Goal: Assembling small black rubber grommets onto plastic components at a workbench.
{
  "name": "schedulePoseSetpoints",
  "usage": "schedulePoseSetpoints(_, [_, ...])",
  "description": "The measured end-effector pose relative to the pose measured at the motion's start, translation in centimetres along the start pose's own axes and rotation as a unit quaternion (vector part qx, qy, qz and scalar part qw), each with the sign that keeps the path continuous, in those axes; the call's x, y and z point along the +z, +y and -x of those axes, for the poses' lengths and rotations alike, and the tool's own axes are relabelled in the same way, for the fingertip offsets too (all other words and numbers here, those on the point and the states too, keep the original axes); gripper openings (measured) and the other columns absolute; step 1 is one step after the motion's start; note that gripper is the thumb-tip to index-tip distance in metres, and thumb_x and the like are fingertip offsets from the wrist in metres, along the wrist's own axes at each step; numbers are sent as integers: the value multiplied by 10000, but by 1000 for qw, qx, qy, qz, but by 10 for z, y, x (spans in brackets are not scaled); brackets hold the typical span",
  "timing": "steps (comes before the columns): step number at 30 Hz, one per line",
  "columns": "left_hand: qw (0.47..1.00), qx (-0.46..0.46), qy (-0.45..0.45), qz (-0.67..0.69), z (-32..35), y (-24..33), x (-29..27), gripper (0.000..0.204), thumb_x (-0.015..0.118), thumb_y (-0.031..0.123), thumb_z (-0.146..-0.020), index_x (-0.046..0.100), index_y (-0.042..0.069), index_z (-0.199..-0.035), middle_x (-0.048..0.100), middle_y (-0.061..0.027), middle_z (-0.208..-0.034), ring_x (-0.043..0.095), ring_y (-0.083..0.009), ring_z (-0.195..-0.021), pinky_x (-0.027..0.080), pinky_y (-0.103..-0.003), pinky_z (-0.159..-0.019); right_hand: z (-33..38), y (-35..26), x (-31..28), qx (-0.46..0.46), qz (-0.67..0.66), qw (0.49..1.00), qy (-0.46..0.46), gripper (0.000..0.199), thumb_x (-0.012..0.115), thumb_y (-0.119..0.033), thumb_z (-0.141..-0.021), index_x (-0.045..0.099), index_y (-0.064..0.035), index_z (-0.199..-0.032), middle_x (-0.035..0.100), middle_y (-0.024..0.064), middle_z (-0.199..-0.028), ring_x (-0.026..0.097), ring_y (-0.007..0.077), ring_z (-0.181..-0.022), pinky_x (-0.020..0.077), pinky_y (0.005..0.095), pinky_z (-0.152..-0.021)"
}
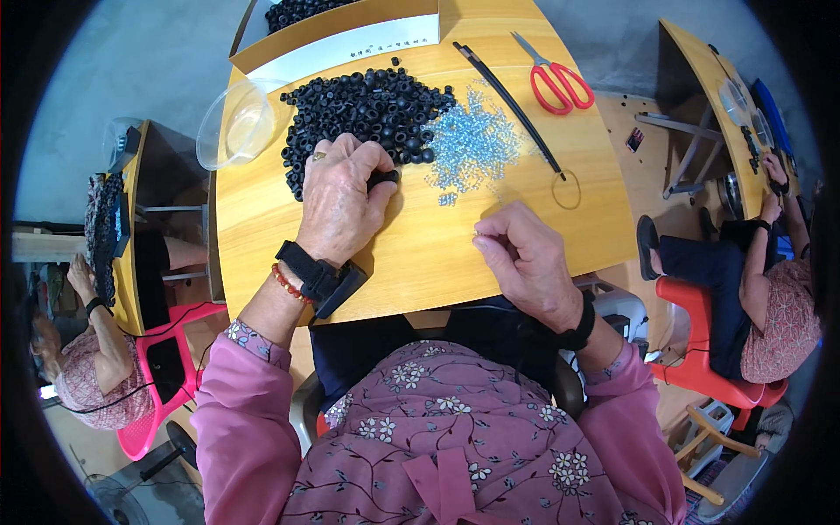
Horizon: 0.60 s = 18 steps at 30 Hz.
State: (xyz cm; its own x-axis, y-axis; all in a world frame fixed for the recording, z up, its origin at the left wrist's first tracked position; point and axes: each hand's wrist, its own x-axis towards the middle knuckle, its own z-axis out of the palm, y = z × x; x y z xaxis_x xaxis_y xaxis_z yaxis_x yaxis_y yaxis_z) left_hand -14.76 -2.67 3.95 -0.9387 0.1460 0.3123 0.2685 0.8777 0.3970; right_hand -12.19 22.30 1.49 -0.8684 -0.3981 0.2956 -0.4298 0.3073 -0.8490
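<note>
My left hand (343, 188) reaches to the near edge of a heap of small black round pieces (350, 109), many of them hollow like caps or rings. Its fingers are curled, and a black cap-like piece (382, 179) shows between thumb and forefinger. To the right of the heap lies a scatter of tiny clear, pale-blue pieces (477, 144). My right hand (529, 262) is above the table's near edge, with thumb and forefinger pinched together. A tiny pale speck shows at its fingertips, too small to name.
Thin black rods (507, 101) and red-handled scissors (560, 83) lie at the right, near a thin loop (566, 190). A clear plastic tub (236, 122) stands left, an open carton (341, 44) at the back. Other people sit at tables (722, 109) on both sides.
</note>
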Motion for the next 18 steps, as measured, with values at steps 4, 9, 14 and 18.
schedulePoseSetpoints(4, [1000, 4, -10, -24, 0, 1, -1, 228, 761, 11, -699, 651, 64, -892, 584, -96, -888, 524, -307, -897, 429, -401, -806, 0, 1, 1, -4, 0, 1000, 4, 93, 661, 11, -864, 590, 1, -924, 576, 128, -834, 612, 294, -750, 491, 357, -659])
schedulePoseSetpoints(9, [999, 30, 11, 1, 1, 2, -4, 201, 729, 19, -719, 633, 29, -895, 583, -107, -906, 515, -308, -881, 416, -400, -810, 0, 2, -2, -16, -4, 1000, 10, 87, 661, 17, -864, 620, 5, -941, 590, 124, -855, 620, 285, -774, 497, 339, -680])
schedulePoseSetpoints(14, [992, 73, 58, 80, 9, 6, -16, 191, 690, 47, -763, 608, 14, -932, 631, -112, -967, 555, -281, -882, 428, -367, -836, -2, 7, -1, -38, -23, 999, 31, 104, 660, 42, -862, 654, 10, -961, 595, 114, -863, 624, 258, -787, 496, 314, -690])
schedulePoseSetpoints(18, [973, -63, 16, 220, 38, 25, -32, 140, 664, 41, -855, 587, 14, -969, 653, -63, -851, 585, -128, -778, 477, -267, -754, -2, 4, 0, -48, -12, 998, 27, 108, 655, 54, -866, 658, 11, -965, 593, 108, -860, 623, 241, -788, 494, 301, -686])
